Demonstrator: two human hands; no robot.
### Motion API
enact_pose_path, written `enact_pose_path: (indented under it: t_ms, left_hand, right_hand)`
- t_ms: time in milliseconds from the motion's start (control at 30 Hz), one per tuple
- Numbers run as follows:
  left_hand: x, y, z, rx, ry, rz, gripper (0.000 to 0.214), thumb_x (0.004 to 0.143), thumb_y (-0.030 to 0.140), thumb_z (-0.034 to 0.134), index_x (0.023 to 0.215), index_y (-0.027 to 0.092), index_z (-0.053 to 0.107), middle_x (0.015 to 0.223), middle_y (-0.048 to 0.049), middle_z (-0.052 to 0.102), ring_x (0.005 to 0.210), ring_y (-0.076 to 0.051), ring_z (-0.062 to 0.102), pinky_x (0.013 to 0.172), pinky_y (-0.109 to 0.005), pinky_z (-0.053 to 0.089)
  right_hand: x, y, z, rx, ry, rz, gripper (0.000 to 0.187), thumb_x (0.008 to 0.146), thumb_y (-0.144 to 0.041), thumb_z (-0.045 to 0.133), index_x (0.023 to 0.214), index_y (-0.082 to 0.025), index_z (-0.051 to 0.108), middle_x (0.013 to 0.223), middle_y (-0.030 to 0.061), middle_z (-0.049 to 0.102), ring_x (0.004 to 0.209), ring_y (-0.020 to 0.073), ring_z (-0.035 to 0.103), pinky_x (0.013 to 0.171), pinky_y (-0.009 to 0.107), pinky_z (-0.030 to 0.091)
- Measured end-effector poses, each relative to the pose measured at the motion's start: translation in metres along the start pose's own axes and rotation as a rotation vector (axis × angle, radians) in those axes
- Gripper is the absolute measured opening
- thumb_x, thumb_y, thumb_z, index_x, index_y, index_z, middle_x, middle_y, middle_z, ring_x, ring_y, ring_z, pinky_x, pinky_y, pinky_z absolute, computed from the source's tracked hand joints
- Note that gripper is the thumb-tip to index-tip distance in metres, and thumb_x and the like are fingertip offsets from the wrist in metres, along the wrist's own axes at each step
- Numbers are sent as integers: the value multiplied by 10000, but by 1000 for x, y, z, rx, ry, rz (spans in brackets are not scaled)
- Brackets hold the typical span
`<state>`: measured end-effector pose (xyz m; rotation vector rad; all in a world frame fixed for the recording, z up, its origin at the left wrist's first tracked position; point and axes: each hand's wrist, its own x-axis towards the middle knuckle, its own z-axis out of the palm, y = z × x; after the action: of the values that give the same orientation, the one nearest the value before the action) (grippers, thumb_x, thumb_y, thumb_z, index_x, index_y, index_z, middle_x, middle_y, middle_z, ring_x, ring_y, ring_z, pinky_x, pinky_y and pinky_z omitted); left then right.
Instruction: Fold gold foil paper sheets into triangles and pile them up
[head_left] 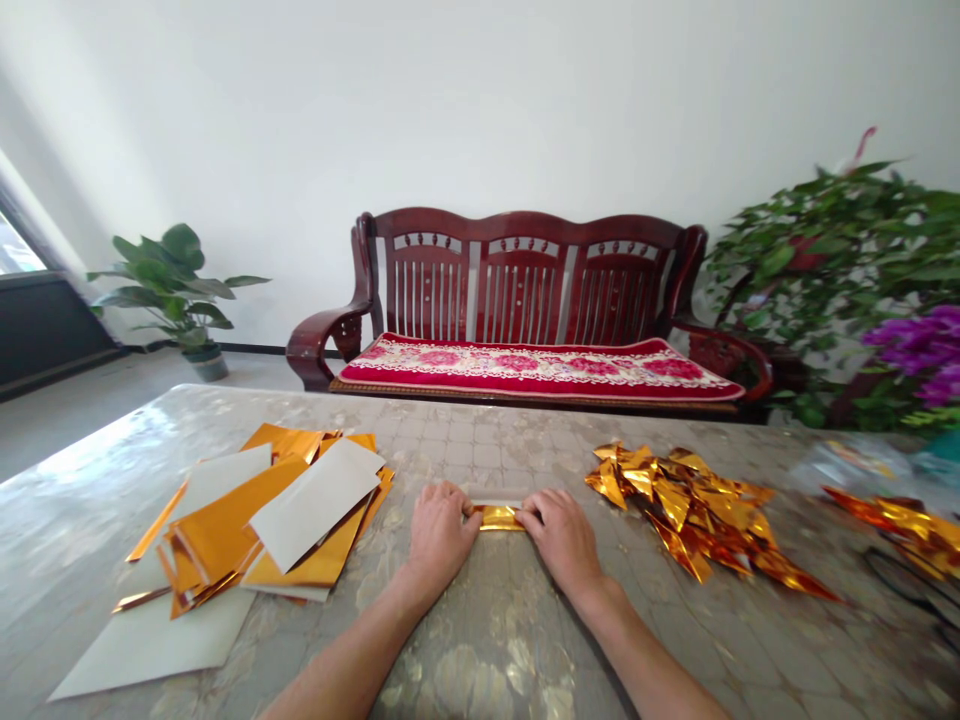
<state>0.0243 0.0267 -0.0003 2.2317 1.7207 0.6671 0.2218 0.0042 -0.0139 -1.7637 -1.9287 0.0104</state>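
Between my two hands a gold foil paper (501, 517) lies low over the table, its near edge turned over and a pale strip showing behind it. My left hand (442, 525) pinches its left end, the thumb on the gold side. At the right end, my right hand (561, 535) grips it in the same way. Left of my hands is a loose pile of flat gold and white paper sheets (315, 500). To the right lies a heap of folded, pointed gold foil pieces (682, 500).
The table (465, 650) has a patterned, shiny cover. More gold foil pieces (907, 525), a clear plastic bag (851, 465) and a dark cord-like thing (907, 590) lie at the far right. Beyond the table stand a wooden bench (517, 280) and potted plants (180, 285).
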Motion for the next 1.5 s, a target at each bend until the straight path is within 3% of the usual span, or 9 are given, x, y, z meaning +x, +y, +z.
enact_pose_path:
  t_ms: [300, 967, 1133, 1233, 1333, 1433, 1500]
  left_hand:
    - [-1, -1, 3, 36, 8, -2, 150, 857, 285, 589, 751, 194, 645, 938, -46, 636, 946, -215, 537, 860, -319, 359]
    - [-4, 4, 3, 126, 20, -66, 136, 873, 265, 544, 806, 196, 640, 1003, -58, 587, 994, -236, 502, 893, -353, 372]
    - [-5, 7, 0, 116, 53, -74, 130, 858, 240, 570, 968, 196, 623, 1049, -69, 564, 1025, -245, 500, 902, -360, 396]
    - [-7, 9, -1, 147, 81, 32, 192, 871, 164, 537, 1049, 195, 601, 1170, -83, 542, 1082, -248, 485, 955, -378, 395]
    - [-7, 9, 1, 150, 32, 237, 267, 910, 99, 464, 1112, 214, 597, 1273, -72, 526, 1139, -234, 467, 999, -369, 396]
    - [-6, 9, 0, 67, -80, 444, 322, 935, 100, 461, 1186, 255, 590, 1225, -41, 577, 1131, -198, 488, 978, -315, 430]
    - [-6, 10, -2, 40, -127, 472, 315, 950, 126, 469, 1178, 289, 613, 1157, -22, 621, 1099, -177, 525, 950, -289, 451]
  right_hand:
    - [12, -5, -5, -64, -55, 44, 219, 842, -247, 658, 636, -220, 589, 744, -2, 650, 774, 178, 540, 646, 281, 279]
    - [3, -4, 2, -27, -7, 40, 171, 892, -280, 606, 734, -222, 580, 825, 6, 640, 834, 200, 529, 728, 305, 313]
    - [3, -3, 2, -21, 0, 52, 151, 891, -283, 602, 753, -223, 594, 835, 11, 646, 840, 204, 533, 730, 308, 313]
    - [2, -3, 3, -21, -4, 67, 136, 884, -299, 619, 771, -225, 599, 846, 11, 649, 859, 214, 532, 731, 312, 310]
    - [2, -3, 4, -28, -5, 70, 129, 881, -313, 625, 789, -227, 600, 854, 12, 648, 868, 218, 531, 735, 314, 312]
    - [1, -2, 5, -49, 7, 73, 116, 877, -323, 627, 818, -225, 605, 876, 19, 647, 874, 219, 531, 738, 317, 319]
    - [1, -1, 6, -62, 20, 82, 106, 872, -329, 630, 855, -226, 613, 903, 24, 649, 884, 225, 533, 747, 321, 325]
